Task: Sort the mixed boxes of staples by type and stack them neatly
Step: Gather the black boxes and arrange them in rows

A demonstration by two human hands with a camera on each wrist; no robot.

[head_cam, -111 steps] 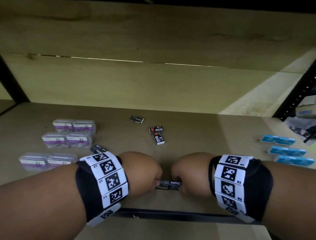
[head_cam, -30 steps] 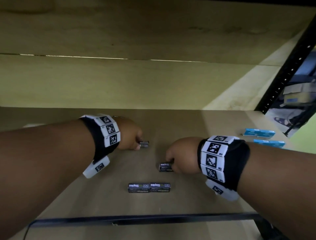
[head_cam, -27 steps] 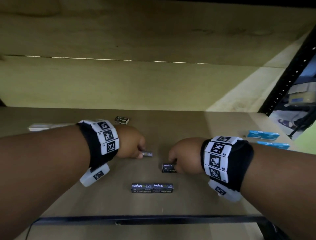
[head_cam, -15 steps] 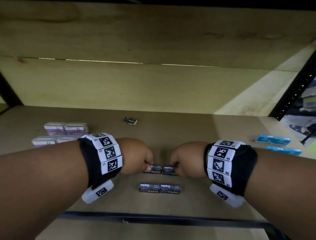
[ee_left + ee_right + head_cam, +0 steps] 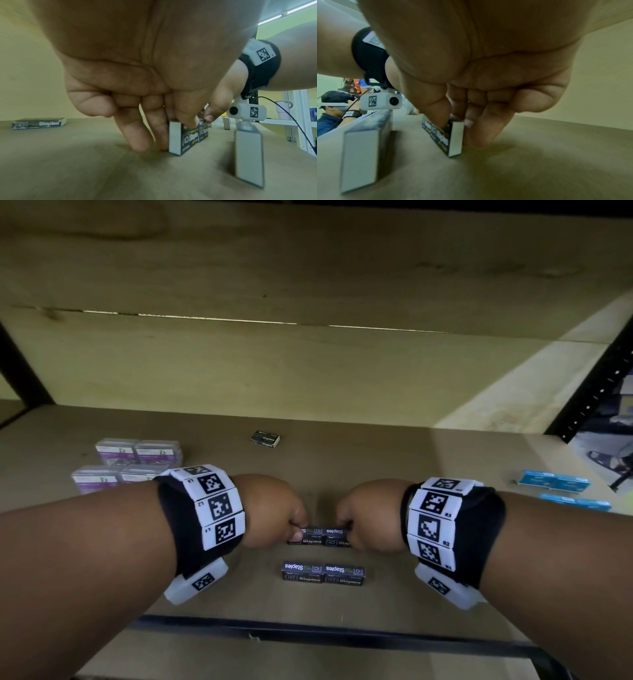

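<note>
My left hand (image 5: 274, 510) pinches a small black cardboard staple box (image 5: 306, 536) standing on its long edge, thumb on the printed face and fingers behind it, as the left wrist view shows. My right hand (image 5: 371, 515) pinches the matching black box (image 5: 337, 537) the same way, so the two meet end to end on the brown wooden shelf (image 5: 428, 460). I hold them by the outer ends so that I can press the inner ends flush. They stand just behind the finished pair of black boxes (image 5: 323, 572), which sets the line I am copying; I judge this is a second row of the same type.

One more black box (image 5: 265, 438) lies flat, well apart toward the back, so the black group seems unfinished. The clear plastic boxes with purple labels (image 5: 137, 451) are grouped on the left and the flat blue boxes (image 5: 555, 481) on the right, each type kept to its own side.
</note>
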